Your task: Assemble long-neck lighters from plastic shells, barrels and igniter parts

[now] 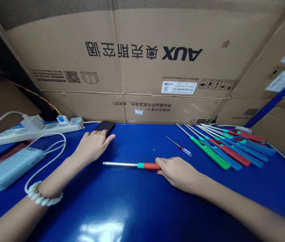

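Note:
My right hand [176, 171] is closed around the red handle of a long-nosed gas lighter [127, 164]. Its silver tube points left over the blue tabletop, with a green collar where tube meets handle. My left hand [93, 146] wears a beaded bracelet and rests its fingertips on a black phone [107, 127] near the cardboard, thumb stretched out to the right. Beyond my right hand lies a small screwdriver [184, 151] with a clear handle. Several similar lighters [214, 155] in green, blue and red lie fanned out at the right.
A large cardboard box [137, 67] walls off the back of the blue table [137, 208]. On the left are a white power strip [49, 127], a pale blue power bank [13, 168] and looping white cables. A blue metal bar [273, 101] slants up at the right.

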`<action>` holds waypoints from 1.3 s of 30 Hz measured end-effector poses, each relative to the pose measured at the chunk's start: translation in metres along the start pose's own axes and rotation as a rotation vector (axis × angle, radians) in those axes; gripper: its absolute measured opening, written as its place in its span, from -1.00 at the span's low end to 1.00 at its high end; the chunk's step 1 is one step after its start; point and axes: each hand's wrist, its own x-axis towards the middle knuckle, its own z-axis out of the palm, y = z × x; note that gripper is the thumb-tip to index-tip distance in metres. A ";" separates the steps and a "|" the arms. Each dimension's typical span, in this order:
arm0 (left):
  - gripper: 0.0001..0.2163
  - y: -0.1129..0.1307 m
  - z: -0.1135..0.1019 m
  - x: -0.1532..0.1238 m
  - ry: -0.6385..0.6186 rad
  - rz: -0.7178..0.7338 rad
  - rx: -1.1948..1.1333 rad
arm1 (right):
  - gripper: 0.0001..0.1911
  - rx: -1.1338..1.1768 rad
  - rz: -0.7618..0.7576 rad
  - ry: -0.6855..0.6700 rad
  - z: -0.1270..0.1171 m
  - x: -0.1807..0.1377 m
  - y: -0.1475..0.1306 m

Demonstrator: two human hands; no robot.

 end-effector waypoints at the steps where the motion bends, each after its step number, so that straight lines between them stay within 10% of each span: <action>1: -0.55 -0.002 0.001 0.002 -0.021 -0.006 -0.001 | -0.95 0.003 0.001 -0.001 0.000 0.000 0.000; 7: -0.60 0.022 -0.011 -0.012 0.194 0.304 -0.258 | -0.96 0.004 0.029 0.003 -0.003 -0.001 0.004; 11: -0.69 0.048 -0.017 -0.030 0.021 0.695 -0.373 | -0.96 0.021 0.055 0.000 -0.004 -0.001 0.006; 23: -0.62 0.077 0.011 -0.046 0.209 0.733 -0.165 | -0.81 -0.052 -0.061 0.135 -0.002 -0.002 0.001; 31: -0.71 0.074 0.000 -0.049 0.052 0.749 -0.205 | -0.79 -0.305 -0.151 0.298 0.005 -0.002 -0.007; 39: -0.68 0.084 0.009 -0.055 0.317 0.756 -0.037 | -0.79 -0.170 -0.100 0.223 0.008 -0.004 -0.006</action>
